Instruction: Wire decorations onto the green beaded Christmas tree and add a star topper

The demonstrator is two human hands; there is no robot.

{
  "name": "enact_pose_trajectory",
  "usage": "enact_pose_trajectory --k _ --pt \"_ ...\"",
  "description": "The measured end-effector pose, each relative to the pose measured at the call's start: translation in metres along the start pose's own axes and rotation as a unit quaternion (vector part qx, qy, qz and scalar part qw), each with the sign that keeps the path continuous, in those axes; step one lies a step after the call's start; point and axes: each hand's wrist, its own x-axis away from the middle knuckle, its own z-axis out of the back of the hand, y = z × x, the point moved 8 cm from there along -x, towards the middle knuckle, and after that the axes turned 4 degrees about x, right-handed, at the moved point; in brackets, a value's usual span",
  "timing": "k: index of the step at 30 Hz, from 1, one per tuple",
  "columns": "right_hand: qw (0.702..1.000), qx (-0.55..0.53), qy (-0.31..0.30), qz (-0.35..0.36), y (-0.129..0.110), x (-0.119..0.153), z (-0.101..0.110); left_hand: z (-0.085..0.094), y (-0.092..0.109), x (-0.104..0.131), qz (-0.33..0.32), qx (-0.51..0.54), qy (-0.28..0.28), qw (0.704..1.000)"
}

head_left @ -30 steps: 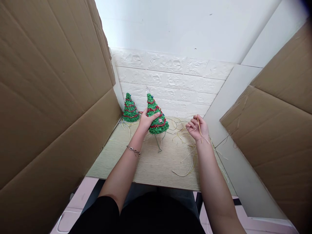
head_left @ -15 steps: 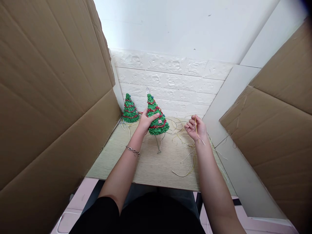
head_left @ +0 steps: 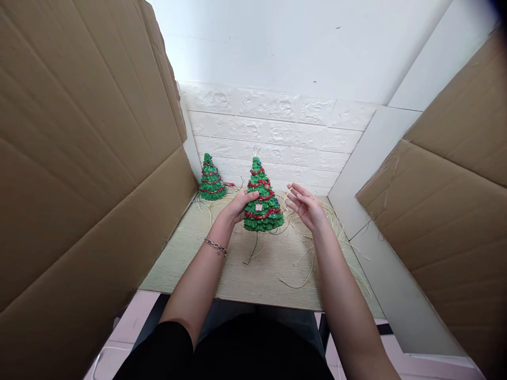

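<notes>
A green tree is being held above the table, clasped in the grip of the left hand; red garlands, blue baubles, a pink gift and a clear star are being borne by it. Beside it, the right hand is being held half spread; whether a yellow strand is being pinched cannot be told.

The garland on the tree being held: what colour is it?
Red: the garland winds round the green tree, best seen in the head view.
</notes>
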Motion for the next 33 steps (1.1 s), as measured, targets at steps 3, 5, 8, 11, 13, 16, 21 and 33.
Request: enact_pose_trajectory --k 3,5,8,11,13,16,21,33 --pt "0.998 0.065 0.005 0.004 0.007 -0.002 -0.004 -0.007 -0.007 0.003 0.033 -0.016 -0.042 0.998" --pt "0.994 0.111 0.008 0.017 0.010 -0.003 -0.006 -0.012 -0.013 0.004 0.052 -0.021 -0.079 0.995" --pt "0.989 0.148 -0.012 0.017 0.016 -0.003 -0.011 -0.013 -0.020 0.005 0.072 -0.031 -0.113 0.990" --pt "0.987 0.154 -0.038 0.010 0.019 -0.002 -0.017 -0.012 -0.027 0.005 0.089 -0.056 -0.133 0.986" --pt "0.989 0.139 -0.058 0.008 0.020 0.000 -0.022 -0.012 -0.030 0.005 0.098 -0.069 -0.142 0.983" --pt "0.994 0.083 -0.072 0.001 0.018 0.002 -0.028 -0.015 -0.033 0.006 0.109 -0.080 -0.151 0.979" --pt "0.998 -0.045 0.017 0.046 0.002 0.000 -0.010 -0.018 -0.034 0.008 0.128 -0.076 -0.157 0.976" --pt "0.966 -0.075 0.210 0.131 -0.009 -0.006 0.052 -0.010 -0.025 0.006 0.118 -0.071 -0.109 0.984"
